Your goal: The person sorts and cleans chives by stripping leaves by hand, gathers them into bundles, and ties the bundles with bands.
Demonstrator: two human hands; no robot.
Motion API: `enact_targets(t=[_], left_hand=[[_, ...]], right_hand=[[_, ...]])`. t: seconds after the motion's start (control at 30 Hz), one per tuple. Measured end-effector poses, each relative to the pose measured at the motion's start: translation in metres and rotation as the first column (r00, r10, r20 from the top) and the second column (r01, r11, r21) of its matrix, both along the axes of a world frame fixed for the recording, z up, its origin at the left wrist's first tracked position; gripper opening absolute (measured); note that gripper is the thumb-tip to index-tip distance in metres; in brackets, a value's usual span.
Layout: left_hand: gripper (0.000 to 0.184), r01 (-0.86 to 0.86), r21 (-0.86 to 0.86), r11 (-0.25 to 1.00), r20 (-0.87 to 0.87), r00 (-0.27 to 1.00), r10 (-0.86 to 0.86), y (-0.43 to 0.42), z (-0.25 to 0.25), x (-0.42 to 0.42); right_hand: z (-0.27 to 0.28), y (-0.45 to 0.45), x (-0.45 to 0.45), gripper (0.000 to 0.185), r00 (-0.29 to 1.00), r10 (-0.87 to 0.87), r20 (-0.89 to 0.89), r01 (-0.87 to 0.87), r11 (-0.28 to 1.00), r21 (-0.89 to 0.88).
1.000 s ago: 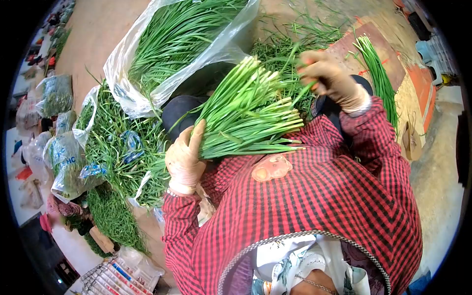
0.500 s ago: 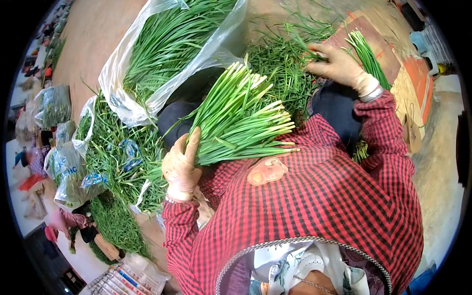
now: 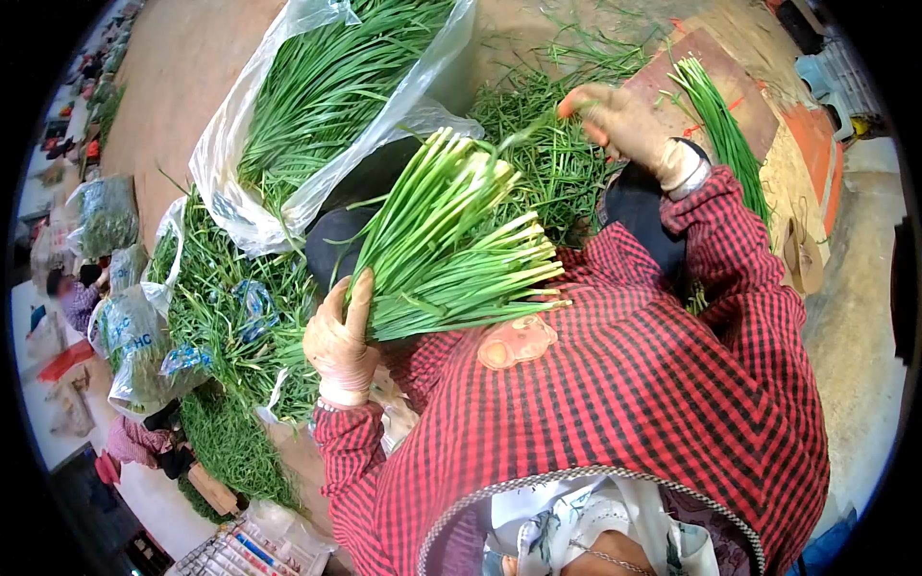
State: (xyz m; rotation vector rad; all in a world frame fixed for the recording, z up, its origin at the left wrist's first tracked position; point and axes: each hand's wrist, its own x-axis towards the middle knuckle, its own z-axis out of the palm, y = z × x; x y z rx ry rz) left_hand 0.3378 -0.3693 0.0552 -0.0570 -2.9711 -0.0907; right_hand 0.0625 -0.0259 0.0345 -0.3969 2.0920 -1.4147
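My left hand, in a pale glove, is wrapped round the leafy end of a thick bunch of garlic chives. The pale cut stems fan out toward the upper right, above my lap. Further up on the right, my gloved right hand is closed, its fingers blurred by motion. A thin, smeared chive leaf trails from its fingertips toward the stem ends. Beneath that hand lies a heap of loose chive leaves.
An open plastic bag full of long chives stands ahead. A smaller bunch rests on a brown board at right. Loose greens and filled plastic bags lie on the left, with other people beyond.
My right hand has moved slightly left and down, with a thin leaf trailing from it. My left hand and the bunch have shifted a little left and down.
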Motion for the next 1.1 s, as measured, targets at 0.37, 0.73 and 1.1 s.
enact_targets(t=[0.37, 0.73, 1.1], left_hand=[[0.083, 0.011, 0.011, 1.0, 0.077, 0.997, -0.012, 0.016, 0.005, -0.018], [0.085, -0.03, 0.013, 0.999, 0.072, 0.997, 0.029, 0.01, -0.006, -0.003], [0.079, 0.026, -0.007, 1.0, -0.062, 0.998, -0.026, 0.016, -0.008, -0.01]], right_hand=[[0.015, -0.082, 0.072, 0.034, 0.471, 0.584, -0.661, -0.338, 0.812, 0.477], [-0.021, 0.014, 0.011, 0.032, 0.71, 0.555, -0.434, -0.044, 0.649, 0.759], [-0.006, -0.064, 0.068, 0.022, 0.888, 0.149, 0.436, -0.021, 0.958, -0.285]])
